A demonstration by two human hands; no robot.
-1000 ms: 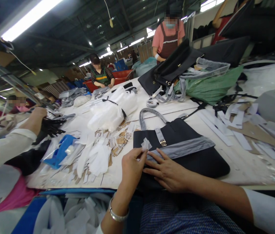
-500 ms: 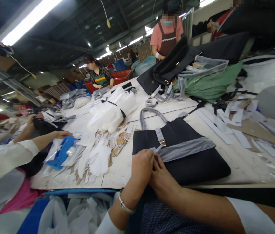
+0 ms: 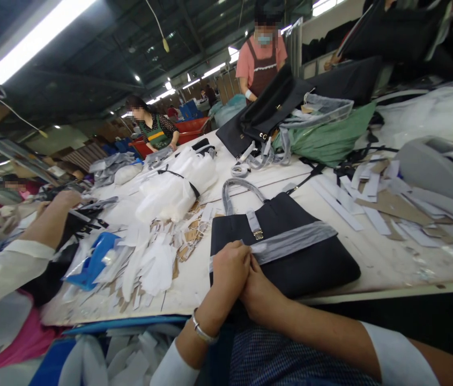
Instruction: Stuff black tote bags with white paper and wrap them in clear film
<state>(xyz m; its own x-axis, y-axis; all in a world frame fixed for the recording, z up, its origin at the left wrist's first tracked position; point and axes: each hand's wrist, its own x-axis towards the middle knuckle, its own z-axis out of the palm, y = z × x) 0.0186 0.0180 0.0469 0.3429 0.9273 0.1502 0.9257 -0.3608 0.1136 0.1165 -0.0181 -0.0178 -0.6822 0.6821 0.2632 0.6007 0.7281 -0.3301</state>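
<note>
Curled fingers of the left hand (image 3: 230, 265) meet those of the right hand (image 3: 261, 292) over the strip (image 3: 298, 241), the grey band across the bag (image 3: 318, 262); their tips are hidden, so I cannot tell whether something is pinched. The bag lies flat near the table's (image 3: 391, 268) front edge, with both hands at its 8 o'clock.

Going from the left, the scraps (image 3: 157, 271) lie at 9 o'clock of the bag, near it. If the bag were pulled that way, I think some could slip under it. The left forearm, with a bangle (image 3: 202, 329) at the wrist, goes from its hand towards 7 o'clock; the wrist is bent and the knuckles are up. The bangle could perhaps scratch the bag if this wrist dropped lower. The right hand is tucked in closely, and its forearm goes out towards 4 o'clock. At 10 o'clock on the bag, the buckle (image 3: 257, 234) stands just above the strip; a hard sideways pull could, in my judgement, catch or tear the strip there. Towards 2 o'clock, the strip's far end has no hand upon it, so uneven tension may wrinkle it.
</note>
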